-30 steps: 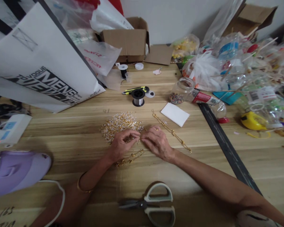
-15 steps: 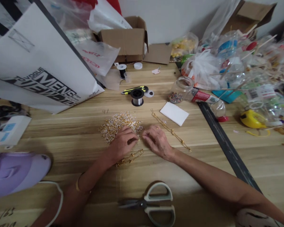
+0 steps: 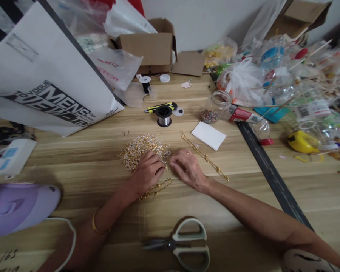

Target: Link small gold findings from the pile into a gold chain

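Note:
My left hand (image 3: pixel 147 170) rests at the right edge of a heap of small gold and clear beads (image 3: pixel 132 151), thumb and fingers pinched together. A thin gold bit shows at its fingertips, too small to name. Close beside it, a narrow gap apart, my right hand (image 3: pixel 188 170) is curled with its fingertips together; whatever they hold is hidden. A gold chain (image 3: pixel 158 187) lies partly under my left wrist. Another gold beaded chain (image 3: pixel 206 156) stretches out to the right of my right hand.
Scissors (image 3: pixel 187 241) lie in front. Behind my hands are a wire spool (image 3: pixel 164 117), a yellow-black cutter (image 3: pixel 155 108), a folded white paper (image 3: pixel 209 136) and a bead jar (image 3: pixel 217 105). A purple iron (image 3: pixel 22 207) stands left; plastic bottles (image 3: pixel 280 83) crowd the right.
The thumb of my left hand has drawn in closer to its fingers. My right hand has hardly moved, and the things on the table lie as before.

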`<control>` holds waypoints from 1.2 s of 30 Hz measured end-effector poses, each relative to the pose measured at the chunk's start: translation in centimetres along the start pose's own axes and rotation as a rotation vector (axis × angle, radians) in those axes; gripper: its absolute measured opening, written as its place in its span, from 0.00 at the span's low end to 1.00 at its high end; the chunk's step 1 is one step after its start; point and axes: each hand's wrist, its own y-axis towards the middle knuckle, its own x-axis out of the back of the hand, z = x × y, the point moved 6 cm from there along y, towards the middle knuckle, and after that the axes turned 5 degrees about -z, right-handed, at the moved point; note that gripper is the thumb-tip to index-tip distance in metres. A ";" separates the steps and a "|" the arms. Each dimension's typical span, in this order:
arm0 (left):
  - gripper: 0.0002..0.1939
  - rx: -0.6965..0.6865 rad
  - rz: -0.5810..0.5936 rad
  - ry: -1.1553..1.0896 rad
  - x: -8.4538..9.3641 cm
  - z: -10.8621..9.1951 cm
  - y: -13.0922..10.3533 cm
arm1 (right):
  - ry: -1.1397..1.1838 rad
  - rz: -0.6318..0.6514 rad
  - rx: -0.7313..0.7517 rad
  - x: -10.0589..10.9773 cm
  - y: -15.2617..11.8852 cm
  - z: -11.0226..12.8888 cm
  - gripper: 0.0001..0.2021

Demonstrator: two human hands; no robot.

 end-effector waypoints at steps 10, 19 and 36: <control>0.10 -0.008 0.027 0.024 -0.2 0.1 -0.1 | 0.003 0.010 -0.002 -0.1 0.0 0.0 0.05; 0.07 0.037 -0.077 -0.111 0.4 0.3 0.2 | -0.003 0.012 -0.007 0.0 0.1 0.0 0.04; 0.05 0.627 -0.165 -0.821 0.1 2.7 -0.3 | 0.068 -0.035 0.054 0.5 0.1 0.7 0.04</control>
